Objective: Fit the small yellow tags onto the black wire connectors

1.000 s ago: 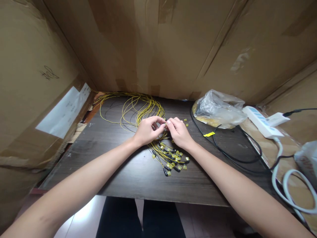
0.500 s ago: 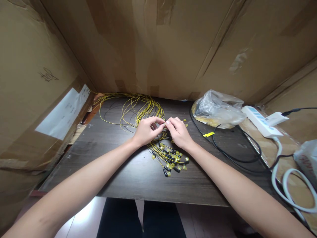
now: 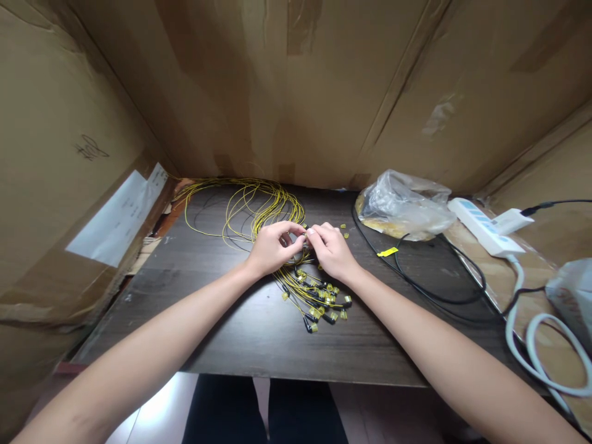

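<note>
Big cardboard walls (image 3: 287,86) box in a dark wood table (image 3: 259,333), with a white power strip (image 3: 483,226) and a crinkly plastic bag (image 3: 407,206) off to the right. Mid-table there's a looped bundle of thin yellow cables (image 3: 259,206), their capped ends (image 3: 321,305) fanned out toward the front edge. Left hand (image 3: 272,250) and right hand (image 3: 330,250) meet fingertip to fingertip just above those ends, both pinching one tiny connector (image 3: 304,232) between them.

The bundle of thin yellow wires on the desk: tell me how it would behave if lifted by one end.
The yellow wires lie in loose, springy loops, so they would probably droop and trail rather than hold shape. Being so thin, the bundle is likely light. The capped ends fan out beside both hands, so strands may snag and tangle.
</note>
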The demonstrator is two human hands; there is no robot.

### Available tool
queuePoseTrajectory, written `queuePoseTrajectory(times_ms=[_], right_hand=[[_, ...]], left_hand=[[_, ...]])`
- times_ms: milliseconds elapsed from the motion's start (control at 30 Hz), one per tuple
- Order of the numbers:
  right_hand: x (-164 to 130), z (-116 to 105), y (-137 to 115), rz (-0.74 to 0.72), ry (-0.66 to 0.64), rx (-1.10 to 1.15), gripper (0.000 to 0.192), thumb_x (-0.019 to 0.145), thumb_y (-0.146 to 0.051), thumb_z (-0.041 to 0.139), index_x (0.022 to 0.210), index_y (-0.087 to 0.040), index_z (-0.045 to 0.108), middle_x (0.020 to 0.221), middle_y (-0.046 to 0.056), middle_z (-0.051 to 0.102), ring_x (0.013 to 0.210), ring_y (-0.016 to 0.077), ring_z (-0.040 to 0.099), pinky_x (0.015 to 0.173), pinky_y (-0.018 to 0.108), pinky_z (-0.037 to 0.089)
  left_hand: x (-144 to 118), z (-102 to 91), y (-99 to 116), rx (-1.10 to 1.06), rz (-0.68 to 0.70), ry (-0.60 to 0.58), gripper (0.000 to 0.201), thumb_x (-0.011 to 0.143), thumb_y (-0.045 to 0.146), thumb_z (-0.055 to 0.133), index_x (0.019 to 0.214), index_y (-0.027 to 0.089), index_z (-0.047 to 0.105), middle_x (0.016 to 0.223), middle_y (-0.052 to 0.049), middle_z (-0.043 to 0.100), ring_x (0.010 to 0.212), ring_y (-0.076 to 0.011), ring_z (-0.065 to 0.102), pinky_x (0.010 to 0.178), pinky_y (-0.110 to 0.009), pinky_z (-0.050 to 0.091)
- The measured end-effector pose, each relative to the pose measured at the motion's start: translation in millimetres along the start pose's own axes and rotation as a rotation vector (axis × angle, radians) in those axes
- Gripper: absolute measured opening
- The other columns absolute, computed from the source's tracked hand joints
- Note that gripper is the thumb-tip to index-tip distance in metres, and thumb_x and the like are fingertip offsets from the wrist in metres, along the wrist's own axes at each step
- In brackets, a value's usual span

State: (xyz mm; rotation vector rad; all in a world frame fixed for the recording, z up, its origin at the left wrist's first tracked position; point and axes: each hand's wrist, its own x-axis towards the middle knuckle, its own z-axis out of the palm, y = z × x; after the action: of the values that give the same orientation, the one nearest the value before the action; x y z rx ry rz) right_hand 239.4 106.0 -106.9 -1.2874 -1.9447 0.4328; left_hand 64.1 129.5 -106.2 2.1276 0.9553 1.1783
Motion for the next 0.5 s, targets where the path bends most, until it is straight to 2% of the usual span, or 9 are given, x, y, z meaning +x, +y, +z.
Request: queuePoseTrajectory(times_ms=[167,367,500], right_hand=[[-0.5,0.1,1.4,-0.009,0.067,0.05,0.015,0.096,-0.03,0.049,0.084,-0.023,0.054,0.086,0.004,0.065,0.084,0.023,0.055,0.079,0.038,0.038],[1.1,1.6,3.1,-0.011,-0.007,0.003,0.037,0.102,-0.032,0.037,0.066,-0.023,0.044,0.066,0.003,0.056,0.075,0.0226,0.053,0.071,0.036,0.035],[0.5,0.9,1.6,-0.006,0.016,0.01,0.033,0.101,-0.034,0.04,0.071,-0.023,0.049,0.071,0.003,0.06,0.078,0.0226,0.054,0.074,0.037,0.035]], left_hand=[[1.0,-0.4,0.9,-0.028,-0.034,0.013,0.013,0.087,0.025,0.067,0.091,0.015,0.074,0.082,-0.004,0.075,0.058,-0.0103,0.063,0.056,-0.021,0.053],[-0.2,-0.9,0.3,-0.018,0.019,-0.011,0.012,0.087,0.024,0.067,0.092,0.015,0.074,0.082,-0.004,0.075,0.057,-0.0101,0.062,0.056,-0.021,0.052],[0.1,0.2,0.5,-0.009,0.007,0.007,0.01,0.086,0.022,0.067,0.09,0.015,0.072,0.08,-0.003,0.075,0.055,-0.0093,0.061,0.055,-0.02,0.051]])
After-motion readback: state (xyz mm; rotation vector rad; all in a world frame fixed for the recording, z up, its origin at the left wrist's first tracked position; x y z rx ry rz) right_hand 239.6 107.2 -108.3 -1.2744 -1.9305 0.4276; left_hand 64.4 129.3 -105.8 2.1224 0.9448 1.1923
